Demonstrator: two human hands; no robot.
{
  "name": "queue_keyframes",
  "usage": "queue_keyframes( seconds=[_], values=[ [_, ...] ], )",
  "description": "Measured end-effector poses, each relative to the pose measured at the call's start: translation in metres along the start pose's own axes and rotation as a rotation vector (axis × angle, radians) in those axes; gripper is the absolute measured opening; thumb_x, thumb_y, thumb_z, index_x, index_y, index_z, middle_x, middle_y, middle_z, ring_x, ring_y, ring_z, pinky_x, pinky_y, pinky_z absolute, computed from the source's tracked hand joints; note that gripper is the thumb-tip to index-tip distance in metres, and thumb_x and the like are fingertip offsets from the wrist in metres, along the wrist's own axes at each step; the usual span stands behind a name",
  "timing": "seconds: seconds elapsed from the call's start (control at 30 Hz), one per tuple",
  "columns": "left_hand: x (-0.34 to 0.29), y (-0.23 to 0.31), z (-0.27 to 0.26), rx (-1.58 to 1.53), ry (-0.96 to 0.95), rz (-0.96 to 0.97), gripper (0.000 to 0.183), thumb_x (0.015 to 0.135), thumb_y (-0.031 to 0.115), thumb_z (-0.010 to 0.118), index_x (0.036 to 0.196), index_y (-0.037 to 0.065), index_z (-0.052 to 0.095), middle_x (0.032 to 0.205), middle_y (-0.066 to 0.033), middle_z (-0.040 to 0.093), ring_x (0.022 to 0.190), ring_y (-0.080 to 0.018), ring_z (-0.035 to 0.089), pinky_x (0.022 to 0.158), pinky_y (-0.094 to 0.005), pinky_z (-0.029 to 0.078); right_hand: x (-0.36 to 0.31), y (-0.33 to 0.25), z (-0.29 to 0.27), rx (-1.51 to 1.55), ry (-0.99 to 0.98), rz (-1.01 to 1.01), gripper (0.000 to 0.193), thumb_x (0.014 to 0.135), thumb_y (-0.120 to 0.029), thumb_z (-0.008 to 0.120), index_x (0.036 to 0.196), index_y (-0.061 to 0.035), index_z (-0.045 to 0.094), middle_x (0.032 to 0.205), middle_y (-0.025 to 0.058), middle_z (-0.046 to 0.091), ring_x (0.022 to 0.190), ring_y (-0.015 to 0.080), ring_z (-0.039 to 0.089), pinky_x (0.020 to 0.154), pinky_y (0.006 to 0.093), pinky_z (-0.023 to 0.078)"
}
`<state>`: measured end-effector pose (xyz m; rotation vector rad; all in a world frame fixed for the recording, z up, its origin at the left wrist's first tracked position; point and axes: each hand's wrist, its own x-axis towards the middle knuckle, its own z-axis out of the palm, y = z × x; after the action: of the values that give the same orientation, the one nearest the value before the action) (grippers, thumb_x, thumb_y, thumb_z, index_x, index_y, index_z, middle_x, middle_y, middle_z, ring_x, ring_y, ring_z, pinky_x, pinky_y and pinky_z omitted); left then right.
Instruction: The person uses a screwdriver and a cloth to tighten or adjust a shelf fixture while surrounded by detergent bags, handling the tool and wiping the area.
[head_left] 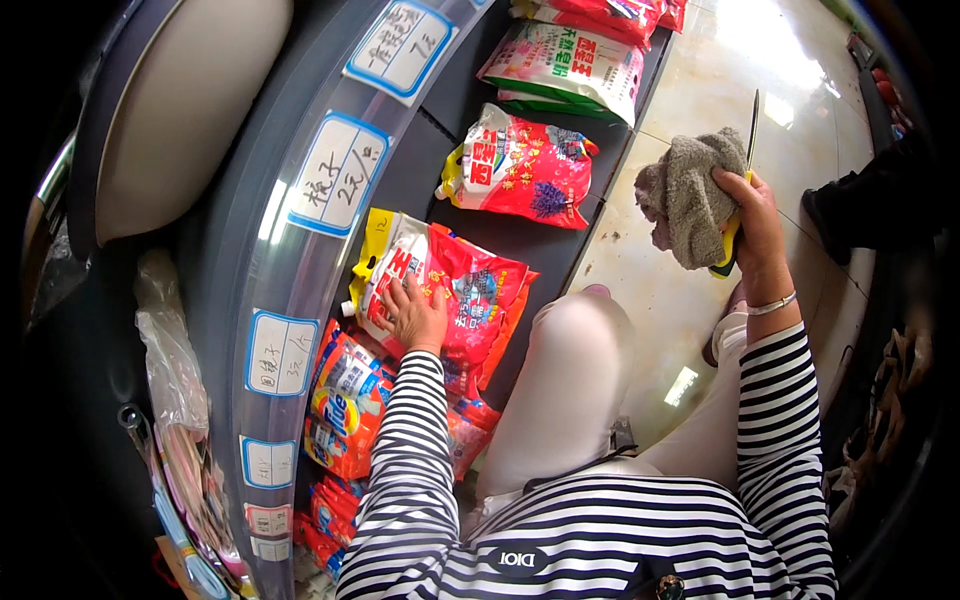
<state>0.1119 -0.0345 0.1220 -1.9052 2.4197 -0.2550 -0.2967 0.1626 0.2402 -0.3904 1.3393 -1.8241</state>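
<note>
My left hand [413,314] lies on a red and white detergent bag [480,305] on the low grey shelf, its fingers spread over the front of the bag. A yellow tag sits at that bag's upper corner. Above the floor on the right, my right hand [755,220] is closed around a grey-brown cloth [695,195]. The same hand also grips a tool with a thin pointed blade [754,125] and a yellow-and-black handle [727,252]. The cloth and fingers hide where blade and handle join, so its exact kind is unclear.
Another red detergent bag [530,168] and a green and white bag [570,68] lie farther along the shelf. Orange detergent bags [345,400] are nearer me. A clear strip with handwritten price labels [340,172] edges the upper shelf. A dark-clothed leg [880,195] stands at right.
</note>
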Motion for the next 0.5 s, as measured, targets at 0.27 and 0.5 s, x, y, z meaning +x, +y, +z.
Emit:
queue_keyframes(
  seconds=[0.27, 0.5],
  values=[
    [-0.002, -0.003, 0.005, 0.024, -0.004, -0.048, 0.062, 0.084, 0.049, 0.048, 0.133, 0.012, 0.036, 0.139, -0.0126, 0.03, 0.132, -0.031, 0.021, 0.1, -0.0622, 0.017, -0.006, -0.015, -0.021, 0.124, 0.049, -0.129, 0.024, 0.08, -0.01, 0.06, 0.099, 0.0038, 0.058, 0.086, 0.01, 0.065, 0.073, 0.0175, 0.064, 0.068, 0.0278, 0.053],
    [0.012, 0.02, -0.039, 0.066, -0.207, -0.078, 0.059, 0.082, 0.046, 0.049, 0.129, 0.01, 0.041, 0.136, -0.0138, 0.037, 0.129, -0.0333, 0.029, 0.101, -0.0619, 0.016, -0.019, -0.034, -0.033, 0.387, -0.003, -0.123, 0.022, 0.079, -0.007, 0.06, 0.098, 0.0045, 0.058, 0.089, 0.0115, 0.065, 0.075, 0.019, 0.064, 0.071, 0.0294, 0.053]
  ],
)
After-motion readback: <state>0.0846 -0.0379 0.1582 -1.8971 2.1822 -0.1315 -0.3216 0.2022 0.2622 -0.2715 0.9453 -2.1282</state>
